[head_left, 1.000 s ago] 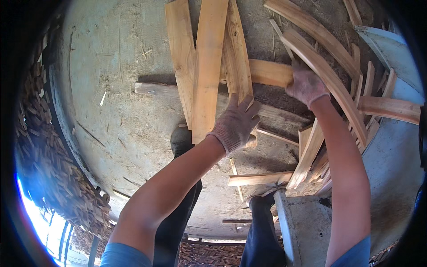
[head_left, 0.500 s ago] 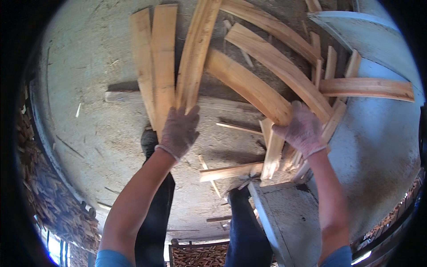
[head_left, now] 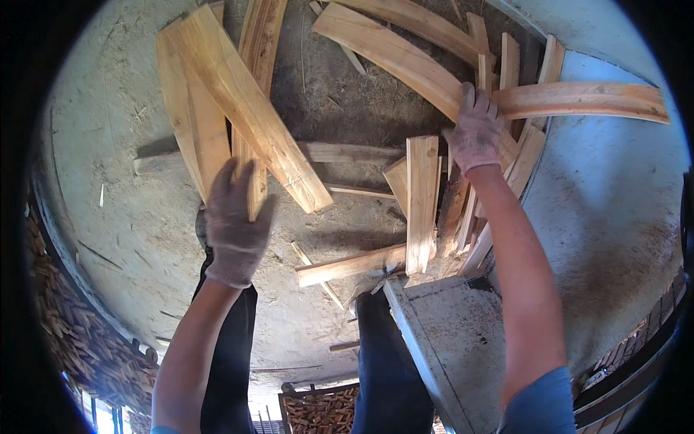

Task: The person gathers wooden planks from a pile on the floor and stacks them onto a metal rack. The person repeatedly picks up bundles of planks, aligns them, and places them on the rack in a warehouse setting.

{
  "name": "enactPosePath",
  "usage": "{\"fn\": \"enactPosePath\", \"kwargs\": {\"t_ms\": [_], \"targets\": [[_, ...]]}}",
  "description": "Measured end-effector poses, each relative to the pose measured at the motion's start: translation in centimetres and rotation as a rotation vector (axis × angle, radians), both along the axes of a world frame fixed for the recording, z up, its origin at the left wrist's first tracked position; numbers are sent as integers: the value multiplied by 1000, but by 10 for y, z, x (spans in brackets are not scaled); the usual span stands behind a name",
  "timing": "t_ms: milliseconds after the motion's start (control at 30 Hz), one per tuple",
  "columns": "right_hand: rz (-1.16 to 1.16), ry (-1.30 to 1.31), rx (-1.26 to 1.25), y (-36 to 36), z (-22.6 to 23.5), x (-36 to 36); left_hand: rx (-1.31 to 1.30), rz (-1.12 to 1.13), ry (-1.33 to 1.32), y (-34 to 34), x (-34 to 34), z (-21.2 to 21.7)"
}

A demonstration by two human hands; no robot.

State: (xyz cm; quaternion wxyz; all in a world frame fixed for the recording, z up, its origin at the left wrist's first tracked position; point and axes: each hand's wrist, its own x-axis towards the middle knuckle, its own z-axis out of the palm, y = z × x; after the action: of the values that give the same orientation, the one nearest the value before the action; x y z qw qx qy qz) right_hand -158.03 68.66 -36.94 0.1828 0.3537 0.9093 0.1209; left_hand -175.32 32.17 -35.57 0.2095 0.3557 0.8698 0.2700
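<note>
My left hand [head_left: 237,235], in a pale work glove, is open with its fingers stretched over the near ends of wooden boards at the left. Under the fingers lie two light boards, one of them the outer left board [head_left: 179,108]. Across them slants a broad board [head_left: 249,108], its near end to the right of my hand and free of it. My right hand [head_left: 478,130], gloved too, reaches over a long curved board [head_left: 390,54]. Its fingers are extended across the board's near part, thumb apart; it appears to touch the wood.
A short board [head_left: 421,206] leans upright before a bundle of sticks. One board [head_left: 585,101] lies crosswise at the right against a pale metal panel [head_left: 600,195]. A metal box-like edge [head_left: 455,333] stands beside my right leg. Wood scraps [head_left: 318,409] fill a crate below.
The board my right hand held has swung left onto the left-hand boards and is released. My right hand has moved up to the curved board. The view has shifted slightly.
</note>
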Motion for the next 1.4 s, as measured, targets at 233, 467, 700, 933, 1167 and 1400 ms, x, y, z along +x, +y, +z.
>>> {"fn": "enactPosePath", "kwargs": {"t_ms": [233, 467, 700, 933, 1167, 1400], "targets": [[-290, 163, -755, -64, 26, -41, -415, -669, 196, 57, 3, -56], [-547, 439, -927, -186, 47, -54, -262, -590, 252, 14, -47, -16], [-788, 66, -441, -181, -9, 129, -524, -342, -824, -1, 66, 6], [-767, 115, -158, -195, -74, 154, -238, 227, -1344, 115, 187, -71], [-913, 596, -667, -184, -29, 174, -120, 605, -1455, 134, 188, -64], [-640, 322, -1136, -181, -30, 185, 105, 817, -1108, 97, 109, 4]]}}
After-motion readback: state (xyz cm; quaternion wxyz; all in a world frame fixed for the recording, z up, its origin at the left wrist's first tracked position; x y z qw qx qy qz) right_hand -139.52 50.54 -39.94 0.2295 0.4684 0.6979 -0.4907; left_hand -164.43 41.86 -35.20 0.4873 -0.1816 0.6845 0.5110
